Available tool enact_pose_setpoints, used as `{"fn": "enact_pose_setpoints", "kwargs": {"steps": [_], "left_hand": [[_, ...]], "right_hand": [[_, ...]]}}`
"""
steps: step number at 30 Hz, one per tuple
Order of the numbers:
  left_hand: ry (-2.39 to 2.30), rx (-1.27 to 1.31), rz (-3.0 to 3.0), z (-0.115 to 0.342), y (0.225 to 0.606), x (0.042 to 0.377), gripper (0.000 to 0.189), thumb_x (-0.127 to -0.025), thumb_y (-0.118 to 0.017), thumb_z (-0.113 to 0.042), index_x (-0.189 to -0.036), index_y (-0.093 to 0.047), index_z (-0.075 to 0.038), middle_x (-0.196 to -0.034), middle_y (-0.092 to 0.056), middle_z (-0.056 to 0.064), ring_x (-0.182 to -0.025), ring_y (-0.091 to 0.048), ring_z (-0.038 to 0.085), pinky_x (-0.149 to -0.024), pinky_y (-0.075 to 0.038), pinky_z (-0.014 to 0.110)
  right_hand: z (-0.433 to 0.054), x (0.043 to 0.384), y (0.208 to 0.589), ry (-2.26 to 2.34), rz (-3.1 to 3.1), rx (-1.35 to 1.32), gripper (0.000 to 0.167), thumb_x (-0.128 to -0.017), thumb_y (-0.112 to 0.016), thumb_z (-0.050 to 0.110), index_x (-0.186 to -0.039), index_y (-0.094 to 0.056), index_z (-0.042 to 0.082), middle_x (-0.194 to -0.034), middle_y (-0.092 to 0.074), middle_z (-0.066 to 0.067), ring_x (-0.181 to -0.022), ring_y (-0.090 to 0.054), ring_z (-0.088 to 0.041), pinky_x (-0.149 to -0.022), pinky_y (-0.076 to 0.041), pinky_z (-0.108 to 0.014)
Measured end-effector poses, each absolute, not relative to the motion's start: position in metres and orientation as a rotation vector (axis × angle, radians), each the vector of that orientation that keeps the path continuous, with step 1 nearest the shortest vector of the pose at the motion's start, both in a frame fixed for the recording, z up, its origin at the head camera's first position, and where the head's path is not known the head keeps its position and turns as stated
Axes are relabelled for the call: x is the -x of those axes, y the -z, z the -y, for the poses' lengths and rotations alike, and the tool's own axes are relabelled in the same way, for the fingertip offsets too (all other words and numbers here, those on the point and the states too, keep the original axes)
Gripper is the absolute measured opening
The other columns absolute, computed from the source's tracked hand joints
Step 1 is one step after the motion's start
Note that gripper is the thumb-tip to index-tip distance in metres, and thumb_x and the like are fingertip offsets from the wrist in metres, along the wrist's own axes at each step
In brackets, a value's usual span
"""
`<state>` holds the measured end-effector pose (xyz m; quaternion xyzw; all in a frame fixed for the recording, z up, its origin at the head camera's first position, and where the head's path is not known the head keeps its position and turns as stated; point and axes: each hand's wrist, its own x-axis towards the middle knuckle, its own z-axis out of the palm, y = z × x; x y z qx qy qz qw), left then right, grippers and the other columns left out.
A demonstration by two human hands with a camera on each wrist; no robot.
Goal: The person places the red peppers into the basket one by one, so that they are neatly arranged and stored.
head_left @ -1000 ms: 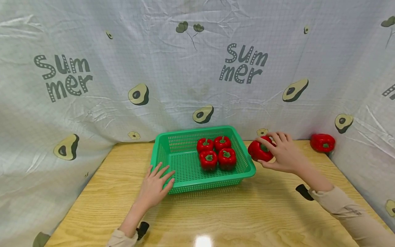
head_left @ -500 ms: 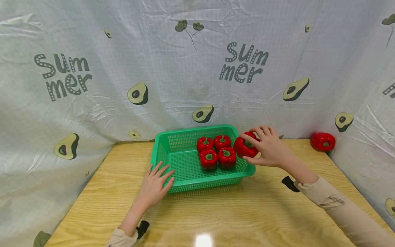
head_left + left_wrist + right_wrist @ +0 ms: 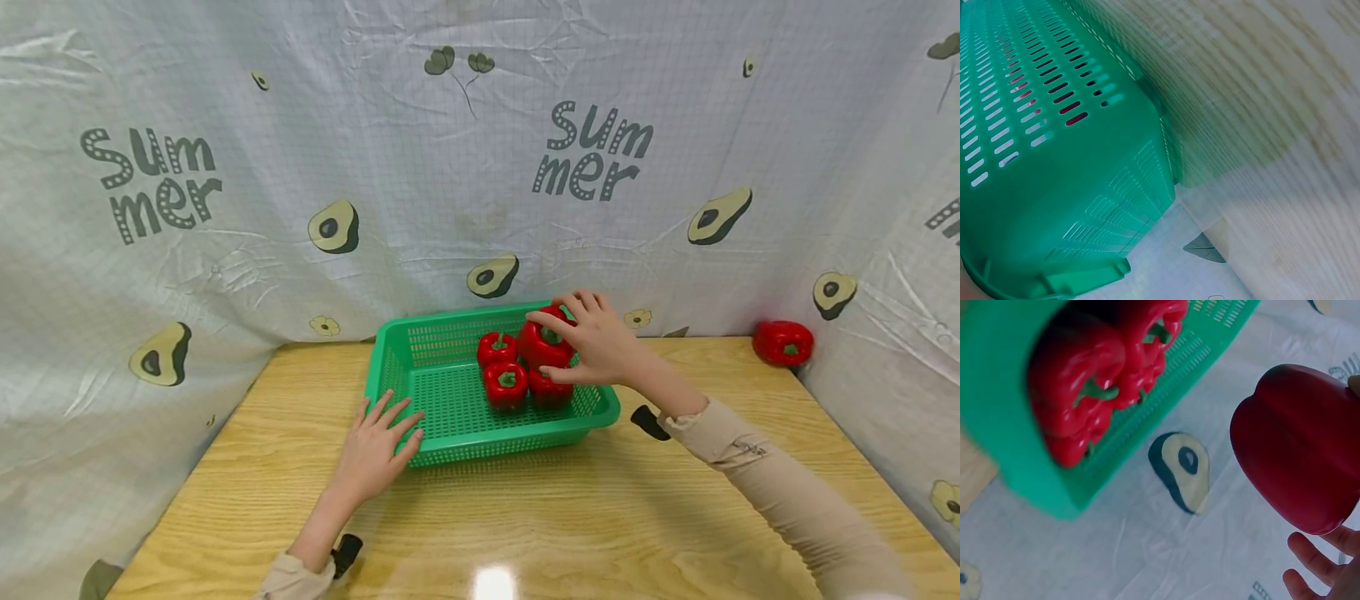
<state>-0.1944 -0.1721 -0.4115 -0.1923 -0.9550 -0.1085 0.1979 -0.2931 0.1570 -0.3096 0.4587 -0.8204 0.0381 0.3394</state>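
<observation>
My right hand (image 3: 596, 340) grips a red bell pepper (image 3: 545, 342) over the right half of a green plastic basket (image 3: 480, 447). In the right wrist view this held pepper (image 3: 1300, 447) appears apart from the peppers in the basket. Several other red bell peppers (image 3: 506, 386) stand inside with green stems up; the held one hides part of the back right of the group. My left hand (image 3: 378, 446) rests on the basket's front left rim with fingers spread. The left wrist view shows the basket's slotted wall (image 3: 1066, 144) close up.
One more red bell pepper (image 3: 782, 343) lies on its side at the table's back right corner. The wooden table (image 3: 450, 525) meets a hanging printed cloth (image 3: 420, 233) behind the basket and at both sides.
My right hand has carried the bell pepper leftward, from beside the basket's right edge to above the peppers inside. The left hand has stayed on the rim.
</observation>
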Motion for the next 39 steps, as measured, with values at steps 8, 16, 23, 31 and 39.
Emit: {"fn": "enact_pose_setpoints", "kwargs": {"steps": [8, 16, 23, 31, 39], "left_hand": [[0.266, 0.554, 2.665, 0.172, 0.412, 0.195, 0.035, -0.088, -0.049, -0.034, -0.116, -0.062, -0.016, -0.126, -0.054, 0.012, -0.127, -0.037, 0.036, -0.104, -0.024, 0.057], [0.272, 0.560, 2.663, 0.173, 0.412, 0.193, 0.035, -0.088, -0.049, -0.034, -0.115, -0.062, -0.016, -0.126, -0.054, 0.012, -0.127, -0.037, 0.036, -0.104, -0.024, 0.057], [0.282, 0.553, 2.666, 0.175, 0.412, 0.191, 0.035, -0.089, -0.049, -0.034, -0.116, -0.062, -0.017, -0.126, -0.054, 0.012, -0.128, -0.036, 0.036, -0.104, -0.024, 0.058], [0.299, 0.559, 2.650, 0.175, 0.413, 0.190, 0.034, -0.088, -0.049, -0.033, -0.115, -0.062, -0.016, -0.125, -0.055, 0.012, -0.127, -0.037, 0.036, -0.103, -0.024, 0.058], [0.298, 0.565, 2.628, 0.177, 0.413, 0.191, 0.033, -0.088, -0.050, -0.033, -0.113, -0.064, -0.017, -0.123, -0.056, 0.012, -0.126, -0.039, 0.037, -0.103, -0.025, 0.058]], "right_hand": [[-0.130, 0.304, 0.313, -0.090, 2.194, -1.219, 0.059, -0.071, -0.060, 0.051, -0.122, -0.051, 0.022, -0.107, -0.049, -0.011, -0.093, -0.041, -0.028, -0.078, -0.037, -0.045], [-0.109, 0.313, 0.319, -0.116, 2.256, -1.209, 0.059, -0.073, -0.059, 0.051, -0.123, -0.050, 0.022, -0.109, -0.049, -0.010, -0.095, -0.040, -0.027, -0.078, -0.036, -0.044], [-0.090, 0.322, 0.323, -0.107, 2.311, -1.191, 0.061, -0.073, -0.059, 0.054, -0.125, -0.047, 0.024, -0.113, -0.048, -0.010, -0.095, -0.040, -0.026, -0.080, -0.035, -0.042], [-0.071, 0.329, 0.331, -0.068, 2.351, -1.176, 0.062, -0.073, -0.061, 0.054, -0.126, -0.047, 0.024, -0.113, -0.048, -0.008, -0.093, -0.038, -0.024, -0.078, -0.035, -0.041], [-0.054, 0.337, 0.341, 0.040, 2.428, -1.166, 0.062, -0.075, -0.060, 0.054, -0.128, -0.043, 0.027, -0.115, -0.047, -0.008, -0.095, -0.036, -0.025, -0.079, -0.035, -0.042]]}}
